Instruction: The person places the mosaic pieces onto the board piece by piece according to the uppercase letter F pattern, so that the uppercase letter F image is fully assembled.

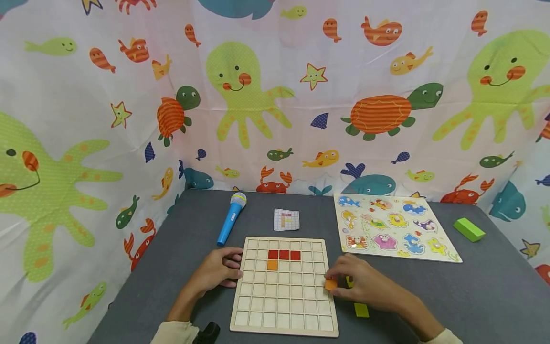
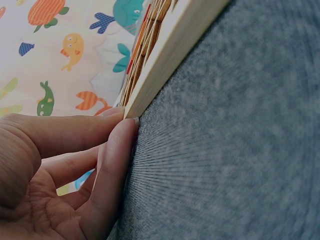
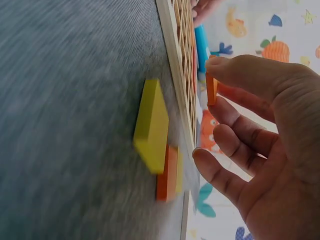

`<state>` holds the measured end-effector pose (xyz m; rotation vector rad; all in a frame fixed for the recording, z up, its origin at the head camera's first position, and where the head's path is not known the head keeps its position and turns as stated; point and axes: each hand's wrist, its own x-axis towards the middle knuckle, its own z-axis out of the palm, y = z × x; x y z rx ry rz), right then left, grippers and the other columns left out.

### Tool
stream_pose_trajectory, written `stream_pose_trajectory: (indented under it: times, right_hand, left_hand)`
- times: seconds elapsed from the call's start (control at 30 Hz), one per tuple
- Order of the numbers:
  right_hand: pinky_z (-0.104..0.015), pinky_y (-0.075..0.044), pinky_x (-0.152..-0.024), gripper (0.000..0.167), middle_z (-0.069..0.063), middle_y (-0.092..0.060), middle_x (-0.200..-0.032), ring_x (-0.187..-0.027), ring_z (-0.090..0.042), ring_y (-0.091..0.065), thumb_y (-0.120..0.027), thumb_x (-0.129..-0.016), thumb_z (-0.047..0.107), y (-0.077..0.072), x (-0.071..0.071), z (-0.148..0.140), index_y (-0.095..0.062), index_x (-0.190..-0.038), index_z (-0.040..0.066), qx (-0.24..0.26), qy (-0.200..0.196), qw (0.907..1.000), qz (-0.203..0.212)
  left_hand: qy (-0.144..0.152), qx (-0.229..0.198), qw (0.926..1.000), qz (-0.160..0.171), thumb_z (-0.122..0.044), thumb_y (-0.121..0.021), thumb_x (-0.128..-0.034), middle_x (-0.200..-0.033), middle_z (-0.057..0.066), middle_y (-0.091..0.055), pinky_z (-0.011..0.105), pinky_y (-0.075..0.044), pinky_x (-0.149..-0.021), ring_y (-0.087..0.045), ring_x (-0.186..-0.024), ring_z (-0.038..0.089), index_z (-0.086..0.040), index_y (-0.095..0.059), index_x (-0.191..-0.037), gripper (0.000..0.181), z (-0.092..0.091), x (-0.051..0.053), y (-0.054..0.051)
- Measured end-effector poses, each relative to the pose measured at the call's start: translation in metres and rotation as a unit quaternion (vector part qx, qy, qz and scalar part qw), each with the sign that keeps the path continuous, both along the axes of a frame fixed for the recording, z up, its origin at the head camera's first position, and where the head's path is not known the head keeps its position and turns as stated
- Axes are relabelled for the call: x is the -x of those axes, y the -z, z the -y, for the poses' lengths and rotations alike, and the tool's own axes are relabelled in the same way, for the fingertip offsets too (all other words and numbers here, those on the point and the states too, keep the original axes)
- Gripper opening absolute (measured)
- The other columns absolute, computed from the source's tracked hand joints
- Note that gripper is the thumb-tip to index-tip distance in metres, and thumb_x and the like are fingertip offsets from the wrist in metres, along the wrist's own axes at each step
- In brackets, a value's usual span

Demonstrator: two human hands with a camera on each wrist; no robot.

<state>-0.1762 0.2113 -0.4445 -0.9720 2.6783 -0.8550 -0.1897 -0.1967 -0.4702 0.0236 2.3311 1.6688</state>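
One wooden grid board (image 1: pixel 283 304), seven cells across and seven deep, lies on the grey worktop (image 1: pixel 494 286). Four tiles sit in its cells: three red tiles (image 1: pixel 284 255) side by side in the second row from the far edge, and one orange tile (image 1: pixel 272 265) directly on the near side of the leftmost red one.

The left hand (image 1: pixel 216 272) is at the board's left edge, its grip pinching the rim between thumb and finger. The right hand (image 1: pixel 363 284) is at the right edge; its grip pinches a second orange tile (image 1: pixel 330 284) between thumb and fingertips, raised clear of the worktop, the other fingers loosely bent. Whether that tile touches the board I cannot tell.

Three more tiles lie to the right of the board, close to the right hand: one yellow tile (image 3: pixel 151 125) nearer, then one loose orange tile (image 3: pixel 167 172) and another yellow piece (image 3: pixel 179 170) farther off, the last mostly hidden.

Beyond the board are one blue toy microphone (image 1: pixel 231 219) at far left and one small card (image 1: pixel 286 220) with a coloured grid. At far right lie one puzzle board (image 1: pixel 363 203) of sea creatures in three rows and, right of it, one green block (image 1: pixel 469 230).
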Motion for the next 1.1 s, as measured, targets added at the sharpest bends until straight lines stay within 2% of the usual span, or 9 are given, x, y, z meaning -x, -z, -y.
stream_pose_trajectory:
  times: [0.13, 0.47, 0.83, 1.1]
  right_hand:
    - [-0.025, -0.052, -0.079, 0.027, 0.017, -0.062, -0.107, -0.097, -0.008, -0.054, -0.079, -0.096, 0.041, -0.002, 0.003, 0.013, -0.079, -0.119, 0.026, 0.000, -0.009, 1.0000, 0.000]
    - [-0.033, -0.056, -0.094, 0.026, 0.018, -0.065, -0.112, -0.107, -0.007, -0.055, -0.078, -0.098, 0.037, 0.000, 0.010, 0.040, -0.079, -0.121, 0.024, 0.004, -0.023, 0.9997, 0.002]
    - [-0.034, -0.056, -0.094, 0.022, 0.014, -0.067, -0.112, -0.106, -0.008, -0.056, -0.080, -0.095, 0.027, 0.003, 0.014, 0.069, -0.081, -0.117, 0.021, 0.005, -0.042, 0.9985, -0.035]
    - [-0.034, -0.057, -0.094, 0.022, 0.011, -0.068, -0.113, -0.108, -0.009, -0.057, -0.078, -0.094, 0.023, 0.007, 0.014, 0.087, -0.081, -0.115, 0.020, 0.010, -0.035, 0.9977, -0.057]
  left_hand:
    - [0.001, -0.003, 1.0000, 0.002, 0.004, -0.083, -0.0854, -0.124, 0.017, -0.063, 0.042, -0.067, -0.067, -0.067, -0.096, 0.021, 0.003, -0.059, -0.146, 0.065, 0.001, 0.000, 0.000]
    - [0.001, -0.005, 1.0000, 0.002, 0.003, -0.083, -0.0855, -0.123, 0.016, -0.063, 0.042, -0.067, -0.067, -0.067, -0.097, 0.021, 0.002, -0.059, -0.145, 0.064, 0.001, 0.001, 0.000]
    - [-0.006, -0.001, 1.0000, 0.000, 0.004, -0.083, -0.0850, -0.123, 0.017, -0.063, 0.042, -0.067, -0.065, -0.067, -0.094, 0.021, 0.003, -0.059, -0.145, 0.065, 0.000, 0.000, 0.000]
    - [-0.009, 0.001, 1.0000, 0.004, 0.003, -0.083, -0.0855, -0.123, 0.017, -0.063, 0.041, -0.067, -0.066, -0.067, -0.096, 0.022, 0.002, -0.059, -0.145, 0.064, 0.000, 0.001, 0.000]
